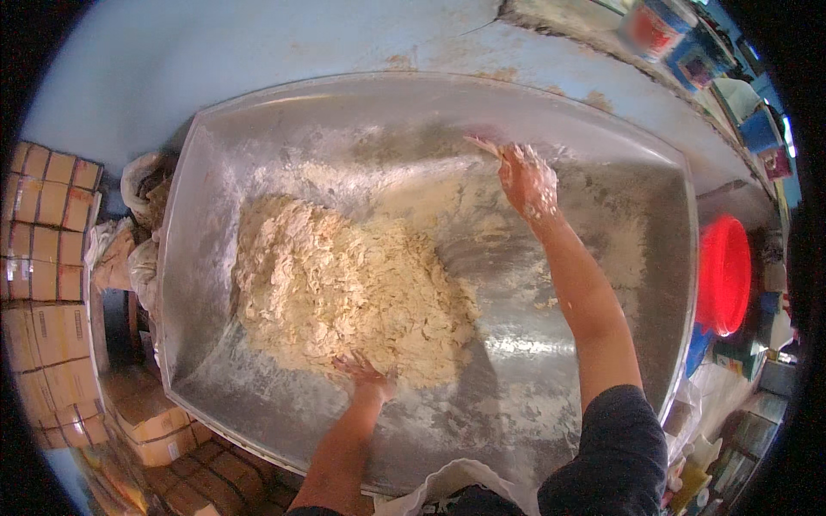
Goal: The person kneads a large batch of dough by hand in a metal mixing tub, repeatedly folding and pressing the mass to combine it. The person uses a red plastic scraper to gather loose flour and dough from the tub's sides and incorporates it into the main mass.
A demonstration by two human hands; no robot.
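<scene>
A big heap of shaggy, pale yellow dough (370, 292) lies in the left half of a wide metal trough (602, 318). At the near edge of the dough, my left hand (363, 371) rests with its fingers spread, holding nothing. My right hand (527, 182), crusted with white flour and dough bits, is near the trough's far wall, right of the heap. Its fingers look curled, and a thin, flat, pointed shape juts out to their left. Whether that is a scraper or a stretched finger is hard to make out.
Stacked cardboard boxes (52, 224) and several sacks (142, 185) stand left of the trough. A pale blue wall (284, 43) rises behind it. On the right are a red tub (724, 275) and a ledge with buckets (658, 30). The trough's raised rim surrounds the work.
</scene>
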